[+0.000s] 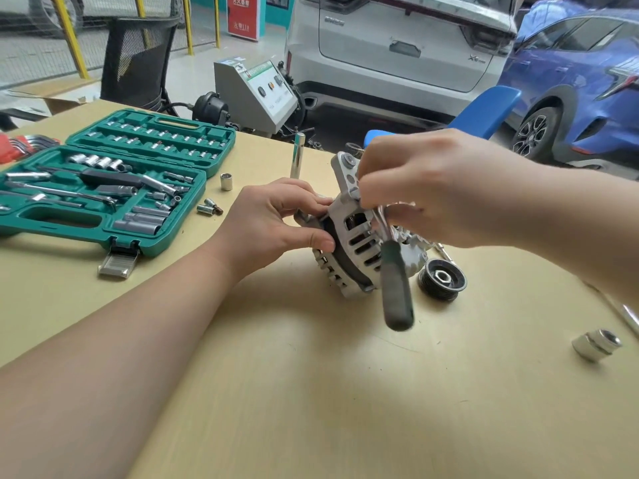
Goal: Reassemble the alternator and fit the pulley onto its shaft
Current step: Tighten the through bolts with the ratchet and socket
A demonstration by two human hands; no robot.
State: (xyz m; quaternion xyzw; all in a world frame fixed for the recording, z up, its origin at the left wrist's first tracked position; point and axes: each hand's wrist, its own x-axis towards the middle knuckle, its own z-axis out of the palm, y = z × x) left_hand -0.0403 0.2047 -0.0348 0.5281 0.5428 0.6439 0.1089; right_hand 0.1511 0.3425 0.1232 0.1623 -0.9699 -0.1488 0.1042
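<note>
Left hand (276,219) gripping ribbed silver alternator (359,236), right hand (432,188) pinching green-handled ratchet (394,271) beside it; black grooved pulley (442,279) just below right hand.

Single view, head-worn wide-angle camera. Looks forward and down across the wooden table (311,392) from the near edge, close to the work. Both forearms enter from the near side; left hand (276,219) and right hand (432,188) meet at frame centre on the alternator (359,243). Open socket case (103,188) sits far left. Parked cars fill the far background. Edges curve from lens distortion.
</note>
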